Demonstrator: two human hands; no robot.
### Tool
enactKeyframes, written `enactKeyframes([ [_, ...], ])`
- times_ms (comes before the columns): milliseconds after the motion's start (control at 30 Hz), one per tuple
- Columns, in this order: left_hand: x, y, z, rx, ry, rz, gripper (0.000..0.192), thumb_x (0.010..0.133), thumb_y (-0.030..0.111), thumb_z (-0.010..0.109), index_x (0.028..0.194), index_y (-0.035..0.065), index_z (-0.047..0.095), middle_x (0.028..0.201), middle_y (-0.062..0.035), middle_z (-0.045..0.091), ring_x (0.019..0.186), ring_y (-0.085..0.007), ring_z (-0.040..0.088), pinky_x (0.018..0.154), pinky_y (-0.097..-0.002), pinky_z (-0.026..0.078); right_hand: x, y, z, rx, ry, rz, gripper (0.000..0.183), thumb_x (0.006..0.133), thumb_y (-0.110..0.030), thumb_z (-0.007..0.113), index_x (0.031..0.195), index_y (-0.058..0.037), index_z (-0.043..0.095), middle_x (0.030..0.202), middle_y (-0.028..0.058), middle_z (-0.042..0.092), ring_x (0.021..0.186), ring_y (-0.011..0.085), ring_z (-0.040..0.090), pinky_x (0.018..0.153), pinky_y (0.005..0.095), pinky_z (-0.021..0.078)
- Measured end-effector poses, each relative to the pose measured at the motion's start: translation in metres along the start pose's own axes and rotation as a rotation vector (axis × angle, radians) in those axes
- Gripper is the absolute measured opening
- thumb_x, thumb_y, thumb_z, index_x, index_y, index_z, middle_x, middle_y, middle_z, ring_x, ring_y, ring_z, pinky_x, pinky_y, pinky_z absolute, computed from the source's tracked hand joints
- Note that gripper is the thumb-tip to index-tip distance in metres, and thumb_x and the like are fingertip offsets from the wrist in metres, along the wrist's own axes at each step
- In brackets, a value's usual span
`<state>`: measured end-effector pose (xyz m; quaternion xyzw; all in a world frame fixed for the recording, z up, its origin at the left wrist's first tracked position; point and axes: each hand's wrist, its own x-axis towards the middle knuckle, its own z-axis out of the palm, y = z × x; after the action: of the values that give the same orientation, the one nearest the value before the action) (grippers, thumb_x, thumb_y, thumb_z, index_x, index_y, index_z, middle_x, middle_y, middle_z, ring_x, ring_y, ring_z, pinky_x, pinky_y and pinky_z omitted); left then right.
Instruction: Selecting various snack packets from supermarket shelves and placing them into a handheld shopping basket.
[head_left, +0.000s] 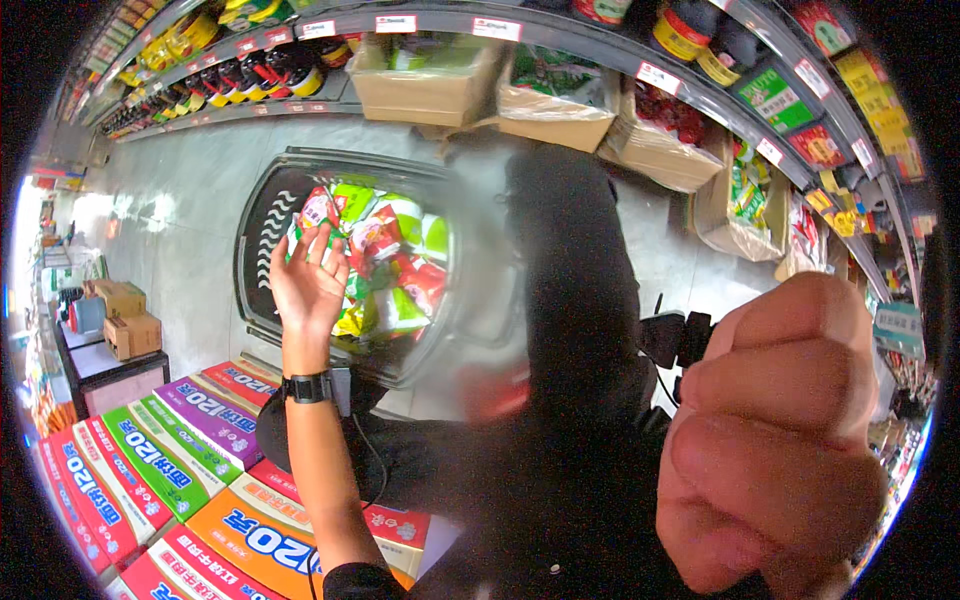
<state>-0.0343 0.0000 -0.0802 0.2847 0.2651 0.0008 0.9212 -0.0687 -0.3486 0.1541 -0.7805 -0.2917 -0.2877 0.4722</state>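
Note:
My left hand (311, 281) is held palm up over the left part of a black plastic basket (259, 322), its fingers apart and nothing in it. Under and beside it in the basket lie several plastic packets, among them a red one (377, 234), a red and white one (319, 206) and a light green one (401, 309). A dark watch (307, 388) is on the left wrist. My right hand (772, 427) is large and close to the camera at the right, with its fingers curled; whether anything is inside them cannot be seen.
Cartons of packets (420, 101) line the floor beneath a shelf (442, 28). Dark bottles (259, 75) stand on a shelf at upper left. Printed boxes (217, 416) are stacked at lower left. Small brown boxes (133, 335) sit on a stand. Part of the view is blurred.

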Motion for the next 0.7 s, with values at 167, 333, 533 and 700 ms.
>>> enactKeyframes([
  [167,-0.001,-0.005,-0.008,0.007,-0.008,-0.007,0.025,0.095,0.027,0.056,0.106,0.0052,0.061,0.107,-0.0074,0.068,0.091,-0.0211,0.065,0.081,-0.0328,0.054,0.0,-0.009,-0.019,-0.041,-0.033,0.101,0.018,0.076,-0.016,0.066,0.068,-0.0127,0.05,0.058,0.003,0.05,0.053,0.0206,0.051,0.049,0.0381,0.0395],
  [333,0.008,-0.01,-0.008,0.047,0.012,-0.039,0.021,0.095,0.024,0.057,0.105,0.0067,0.059,0.102,-0.0055,0.066,0.085,-0.0207,0.064,0.078,-0.0325,0.053,-0.003,0.0,-0.022,-0.039,-0.063,0.162,0.018,0.077,-0.017,0.066,0.069,-0.0127,0.05,0.058,0.0027,0.049,0.052,0.0207,0.051,0.048,0.0382,0.0381],
  [533,0.002,-0.007,-0.001,0.082,0.066,-0.06,0.021,0.095,0.024,0.057,0.107,0.0073,0.059,0.099,-0.0033,0.063,0.083,-0.018,0.063,0.072,-0.0303,0.054,0.005,0.011,-0.01,0.003,-0.133,0.22,0.019,0.077,-0.018,0.066,0.069,-0.0127,0.049,0.057,0.0023,0.047,0.052,0.0208,0.05,0.047,0.0383,0.0365],
  [700,0.0,-0.016,0.018,0.124,0.022,-0.066,0.024,0.095,0.026,0.057,0.11,0.0079,0.061,0.097,-0.0044,0.067,0.079,-0.0177,0.063,0.069,-0.0287,0.053,0.015,0.079,0.026,0.041,-0.019,0.162,0.013,0.082,-0.014,0.063,0.074,-0.0102,0.054,0.061,0.0013,0.05,0.055,0.0162,0.05,0.049,0.0319,0.0366],
])
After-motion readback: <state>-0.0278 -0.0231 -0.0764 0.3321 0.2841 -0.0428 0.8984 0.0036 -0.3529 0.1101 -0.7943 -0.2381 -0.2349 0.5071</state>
